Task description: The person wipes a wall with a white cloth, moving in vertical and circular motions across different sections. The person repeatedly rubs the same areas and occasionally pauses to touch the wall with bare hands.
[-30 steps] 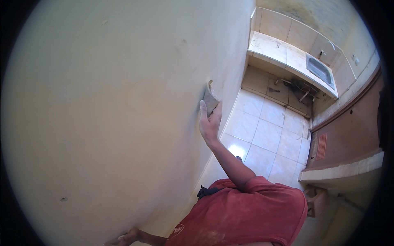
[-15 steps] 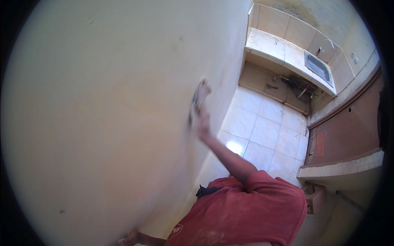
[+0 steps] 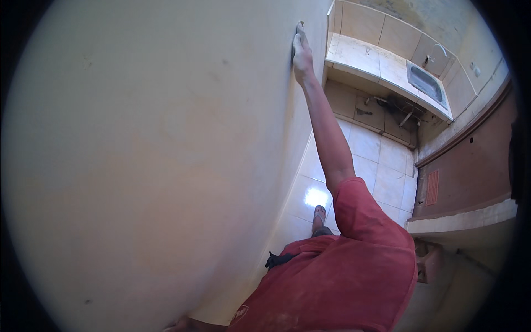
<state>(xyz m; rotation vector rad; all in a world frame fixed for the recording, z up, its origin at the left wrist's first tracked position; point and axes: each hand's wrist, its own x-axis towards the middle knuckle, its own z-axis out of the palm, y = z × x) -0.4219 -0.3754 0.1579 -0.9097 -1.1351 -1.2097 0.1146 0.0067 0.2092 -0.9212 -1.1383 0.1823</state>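
One big cream wall (image 3: 155,166) fills most of my view, smooth and pale, with a few faint specks and a small dark mark low down, curving away at the edges. Below me the floor (image 3: 381,166) is laid in glossy light tiles with one bright patch of glare on it. Across the room runs one tiled counter (image 3: 365,58), backed by tiled wall, and set into it is one metal sink (image 3: 426,83) with one curved tap (image 3: 441,48) just behind it; under the counter I can make out some pipes (image 3: 404,113), too small to count. On the far side stands one brown door (image 3: 464,166) with one orange label (image 3: 432,187) on it, and a pale ledge (image 3: 459,218) sits just below that. My red shirt (image 3: 343,276) takes up the bottom of the view, and one sandalled foot (image 3: 319,214) shows on the tiles beside it. My right arm is stretched straight up along the wall, and my right hand (image 3: 302,55) is pressed flat against it high up, near the corner where the wall ends. My fingers lie long and nearly straight, pinning one small sanding block (image 3: 299,27) against the plaster at the fingertips; only its top edge peeks out past them. My left hand (image 3: 185,325) is at the very bottom edge, touching the wall low down, and I cannot tell how its fingers are set or whether they hold anything.
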